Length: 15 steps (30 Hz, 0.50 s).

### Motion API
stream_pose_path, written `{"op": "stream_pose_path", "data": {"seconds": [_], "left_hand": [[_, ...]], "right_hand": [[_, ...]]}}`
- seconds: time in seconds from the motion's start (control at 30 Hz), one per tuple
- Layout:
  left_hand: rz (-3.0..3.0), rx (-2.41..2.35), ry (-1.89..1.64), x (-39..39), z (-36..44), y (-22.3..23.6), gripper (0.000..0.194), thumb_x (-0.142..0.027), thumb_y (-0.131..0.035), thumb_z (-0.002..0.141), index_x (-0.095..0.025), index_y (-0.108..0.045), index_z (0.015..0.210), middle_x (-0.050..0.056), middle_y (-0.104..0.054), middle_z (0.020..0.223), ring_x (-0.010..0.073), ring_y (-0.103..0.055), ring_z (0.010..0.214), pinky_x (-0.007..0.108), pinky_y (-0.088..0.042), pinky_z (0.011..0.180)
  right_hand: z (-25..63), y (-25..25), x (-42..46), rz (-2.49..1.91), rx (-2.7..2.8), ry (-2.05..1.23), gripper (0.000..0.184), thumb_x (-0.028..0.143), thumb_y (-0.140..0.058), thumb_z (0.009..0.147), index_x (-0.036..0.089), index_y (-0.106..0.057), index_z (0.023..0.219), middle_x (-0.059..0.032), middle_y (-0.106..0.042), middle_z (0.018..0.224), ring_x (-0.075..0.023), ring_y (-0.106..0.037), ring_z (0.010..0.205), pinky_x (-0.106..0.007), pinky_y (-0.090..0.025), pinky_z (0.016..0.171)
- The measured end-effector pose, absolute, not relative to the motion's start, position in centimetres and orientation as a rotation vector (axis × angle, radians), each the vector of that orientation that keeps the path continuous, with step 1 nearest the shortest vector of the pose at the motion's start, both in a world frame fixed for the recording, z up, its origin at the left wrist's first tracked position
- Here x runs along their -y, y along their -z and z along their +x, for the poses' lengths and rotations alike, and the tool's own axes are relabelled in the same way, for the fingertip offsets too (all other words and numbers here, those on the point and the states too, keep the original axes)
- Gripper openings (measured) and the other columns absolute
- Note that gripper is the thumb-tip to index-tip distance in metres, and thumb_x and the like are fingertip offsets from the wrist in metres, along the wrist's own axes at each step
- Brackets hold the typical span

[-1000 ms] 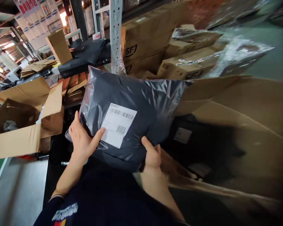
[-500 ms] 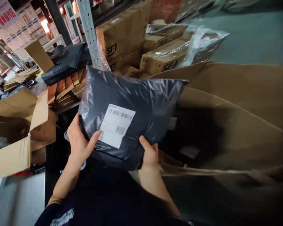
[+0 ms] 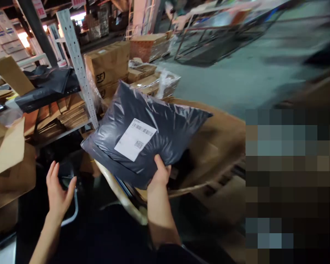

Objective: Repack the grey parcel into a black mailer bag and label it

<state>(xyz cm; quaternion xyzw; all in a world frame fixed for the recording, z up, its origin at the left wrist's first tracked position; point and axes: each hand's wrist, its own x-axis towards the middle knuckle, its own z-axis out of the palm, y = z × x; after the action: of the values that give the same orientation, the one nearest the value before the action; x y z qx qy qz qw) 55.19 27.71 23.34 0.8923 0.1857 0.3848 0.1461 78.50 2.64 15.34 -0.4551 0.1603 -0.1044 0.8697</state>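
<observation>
My right hand (image 3: 160, 175) grips the near edge of a dark grey plastic mailer bag (image 3: 165, 128) with a white shipping label (image 3: 135, 139) on its top side. It holds the bag up over a large open cardboard bin (image 3: 225, 135). Away from the bag, at the lower left, my left hand (image 3: 57, 192) is open with fingers apart and holds nothing.
An open cardboard box (image 3: 8, 165) stands at the left. A metal shelf post (image 3: 77, 66) rises behind the bag, with flat cardboard and black bags on the shelf. Wrapped brown cartons (image 3: 110, 68) are stacked beyond it. Grey floor lies at the right.
My left hand let go of the bag and dropped to the lower left. The right hand alone now carries the bag, and the view swung right.
</observation>
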Motion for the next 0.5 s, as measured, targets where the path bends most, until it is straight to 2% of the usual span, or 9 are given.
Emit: {"op": "stream_pose_path", "data": {"seconds": [0.23,0.37,0.5], "left_hand": [[2.458,-1.076,-0.92,-32.9,46.9,-17.3,0.092,-0.076,-0.059,0.086,-0.017,-0.046,0.155,0.021,-0.046,0.157,0.0426,-0.041,0.148,0.063,-0.041,0.12],[2.351,-1.286,-0.937,-33.1,44.9,-16.8,0.095,-0.077,-0.062,0.082,-0.015,-0.05,0.154,0.023,-0.047,0.158,0.0466,-0.043,0.146,0.069,-0.041,0.118],[2.345,-1.267,-0.956,-32.3,45.1,-16.7,0.089,-0.075,-0.061,0.084,-0.017,-0.054,0.15,0.023,-0.047,0.158,0.0456,-0.04,0.149,0.069,-0.039,0.119]], "right_hand": [[82.7,-14.9,0.7,-1.018,-0.341,0.5,0.068,0.05,-0.093,0.057,0.013,-0.072,0.11,-0.0108,-0.076,0.116,-0.0312,-0.068,0.115,-0.054,-0.053,0.11],[83.3,-14.2,1.6,-1.003,-0.387,0.549,0.068,0.049,-0.093,0.054,0.012,-0.072,0.108,-0.0114,-0.075,0.118,-0.0313,-0.069,0.113,-0.054,-0.053,0.11],[83.1,-13.5,2.1,-1.026,-0.398,0.566,0.068,0.049,-0.092,0.057,0.012,-0.072,0.11,-0.0119,-0.074,0.121,-0.0313,-0.069,0.114,-0.054,-0.054,0.109]]}}
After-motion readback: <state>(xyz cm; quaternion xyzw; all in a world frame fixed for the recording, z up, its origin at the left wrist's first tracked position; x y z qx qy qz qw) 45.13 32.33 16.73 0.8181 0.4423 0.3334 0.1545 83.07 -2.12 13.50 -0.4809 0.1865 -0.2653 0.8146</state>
